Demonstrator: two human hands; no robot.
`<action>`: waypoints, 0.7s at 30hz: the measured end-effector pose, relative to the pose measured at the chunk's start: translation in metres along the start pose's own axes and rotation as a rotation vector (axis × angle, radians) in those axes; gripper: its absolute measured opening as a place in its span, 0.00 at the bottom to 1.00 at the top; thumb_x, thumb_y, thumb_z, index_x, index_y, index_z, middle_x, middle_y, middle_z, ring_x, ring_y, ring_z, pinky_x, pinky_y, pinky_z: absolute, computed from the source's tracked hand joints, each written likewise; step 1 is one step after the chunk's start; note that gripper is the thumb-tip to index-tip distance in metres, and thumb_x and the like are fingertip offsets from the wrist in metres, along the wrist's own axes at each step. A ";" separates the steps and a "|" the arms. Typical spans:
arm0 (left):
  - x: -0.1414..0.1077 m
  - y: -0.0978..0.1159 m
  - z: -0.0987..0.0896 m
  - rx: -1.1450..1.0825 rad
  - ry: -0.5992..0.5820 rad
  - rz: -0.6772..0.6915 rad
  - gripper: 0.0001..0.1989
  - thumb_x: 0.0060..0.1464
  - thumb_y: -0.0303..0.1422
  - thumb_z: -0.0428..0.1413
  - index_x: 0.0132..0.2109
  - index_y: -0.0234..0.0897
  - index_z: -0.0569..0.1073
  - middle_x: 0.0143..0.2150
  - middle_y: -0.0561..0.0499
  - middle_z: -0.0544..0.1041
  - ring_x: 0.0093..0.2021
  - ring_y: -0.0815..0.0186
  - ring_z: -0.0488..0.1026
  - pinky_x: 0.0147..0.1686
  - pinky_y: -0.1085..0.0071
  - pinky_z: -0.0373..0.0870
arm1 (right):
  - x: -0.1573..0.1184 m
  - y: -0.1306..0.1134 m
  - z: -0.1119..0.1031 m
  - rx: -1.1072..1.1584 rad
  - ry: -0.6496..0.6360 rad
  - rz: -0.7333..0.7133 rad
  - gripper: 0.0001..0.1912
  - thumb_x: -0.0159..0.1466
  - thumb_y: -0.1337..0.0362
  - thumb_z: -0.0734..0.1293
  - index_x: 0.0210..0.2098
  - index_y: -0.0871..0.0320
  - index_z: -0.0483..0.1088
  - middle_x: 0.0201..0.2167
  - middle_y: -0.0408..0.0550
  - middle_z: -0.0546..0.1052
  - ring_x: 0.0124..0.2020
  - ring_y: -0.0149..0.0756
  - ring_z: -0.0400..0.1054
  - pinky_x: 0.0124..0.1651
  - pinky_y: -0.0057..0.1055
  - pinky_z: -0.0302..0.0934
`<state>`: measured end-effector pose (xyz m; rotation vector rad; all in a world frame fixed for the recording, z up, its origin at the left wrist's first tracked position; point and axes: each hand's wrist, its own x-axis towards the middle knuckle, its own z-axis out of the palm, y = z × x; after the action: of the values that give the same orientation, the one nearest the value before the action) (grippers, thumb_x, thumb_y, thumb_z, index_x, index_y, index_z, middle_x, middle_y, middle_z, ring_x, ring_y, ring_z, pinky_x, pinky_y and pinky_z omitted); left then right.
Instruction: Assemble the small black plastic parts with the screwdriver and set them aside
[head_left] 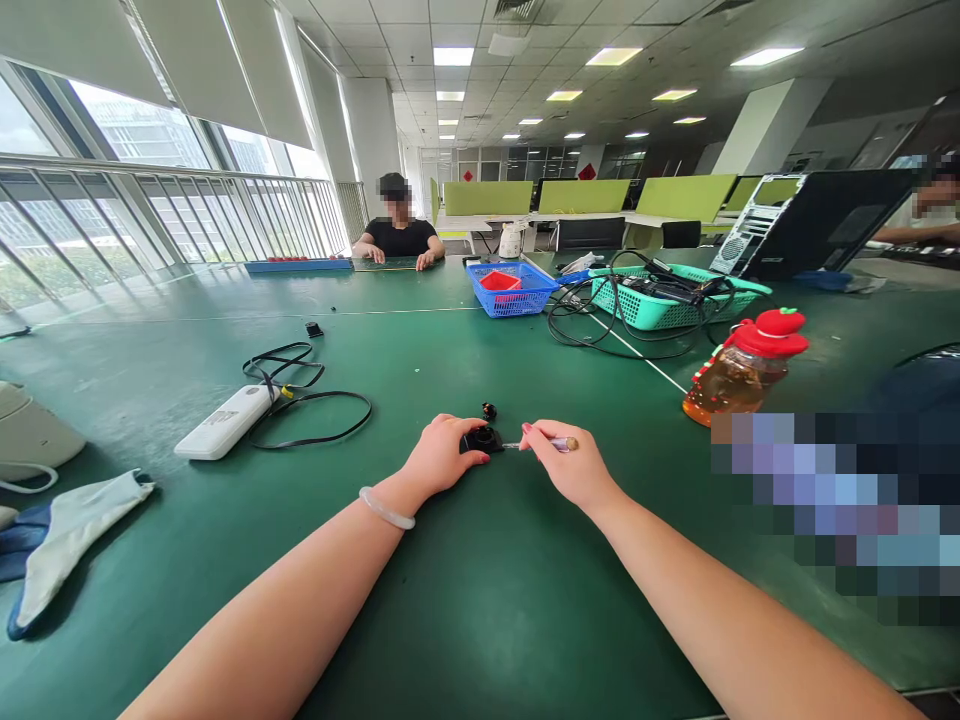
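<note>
Near the middle of the green table (510, 600), my left hand (441, 455) grips a small black device (480, 440) with a round, lens-like part on top. My right hand (574, 465) holds a slim screwdriver (561, 444) with a pale handle, lying nearly level. Its metal shaft points left and its tip meets or nearly meets the device's right side; I cannot tell which. Just behind the device lies a small dark round part (489, 411), apart from both hands.
Left are a white power bank (229, 422) with a black cable and a work glove (75, 540). Behind stand a blue basket (517, 300) and a turquoise basket (645, 315) of cables. A red-lidded bottle (739, 375) is at right. A person (401, 235) sits at the far edge.
</note>
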<state>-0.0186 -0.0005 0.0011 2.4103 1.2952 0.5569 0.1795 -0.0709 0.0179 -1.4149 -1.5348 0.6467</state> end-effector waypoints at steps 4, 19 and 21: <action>0.000 0.001 0.000 0.003 -0.007 0.015 0.25 0.51 0.38 0.63 0.56 0.43 0.74 0.50 0.47 0.79 0.55 0.54 0.70 0.56 0.58 0.68 | -0.003 -0.004 0.001 -0.094 -0.019 -0.216 0.20 0.66 0.56 0.60 0.21 0.56 0.71 0.19 0.44 0.71 0.26 0.33 0.65 0.32 0.30 0.56; -0.002 0.005 0.000 0.015 0.014 0.109 0.21 0.53 0.38 0.60 0.55 0.43 0.75 0.49 0.48 0.81 0.52 0.55 0.73 0.55 0.59 0.69 | 0.000 -0.001 -0.004 -0.053 0.018 -0.237 0.17 0.66 0.57 0.61 0.24 0.55 0.72 0.21 0.43 0.72 0.26 0.33 0.66 0.30 0.29 0.57; -0.002 0.003 0.001 0.010 0.019 0.104 0.20 0.54 0.39 0.59 0.54 0.43 0.75 0.49 0.48 0.81 0.52 0.55 0.73 0.54 0.59 0.69 | 0.001 0.000 -0.003 -0.059 -0.013 -0.225 0.16 0.65 0.57 0.61 0.25 0.56 0.72 0.22 0.43 0.72 0.25 0.32 0.65 0.29 0.29 0.56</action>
<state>-0.0172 -0.0041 0.0019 2.4972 1.1887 0.6048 0.1817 -0.0710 0.0197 -1.2598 -1.7057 0.4782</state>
